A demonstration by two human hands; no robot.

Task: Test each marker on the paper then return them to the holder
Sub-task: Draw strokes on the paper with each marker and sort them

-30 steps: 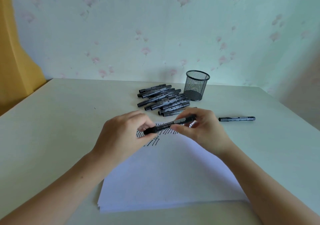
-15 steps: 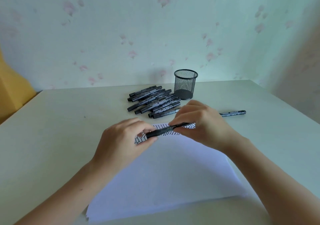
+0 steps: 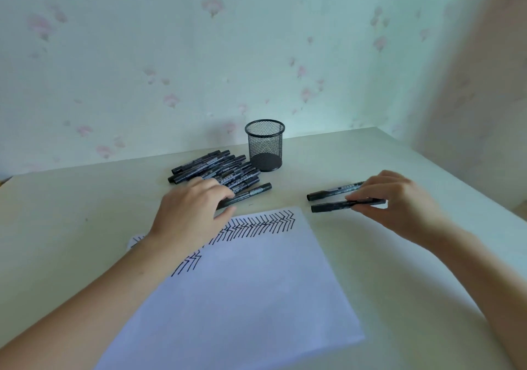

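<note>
right hand (image 3: 399,207) pinching capped marker (image 3: 342,205), parking it beside done one (image 3: 333,192), right of paper (image 3: 242,284). left hand (image 3: 191,209) fingers curled onto next marker (image 3: 248,195), near edge of untested pile (image 3: 214,170). holder (image 3: 265,147) empty, far center.

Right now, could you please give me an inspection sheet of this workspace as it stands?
Surface: pale table, bare apart from the items below.
Job's things: paper with rows of black test strokes along its far edge; mesh holder upright and seemingly empty; pile of markers lying left of the holder; two capped markers right of the paper, far marker and near marker.
Clutter: nothing seen.
Grippers: left hand reaching onto the pile, fingers on a front marker; right hand pinching the near marker.
Cables: nothing seen.
Surroundings: floral wallpaper behind the table.
</note>
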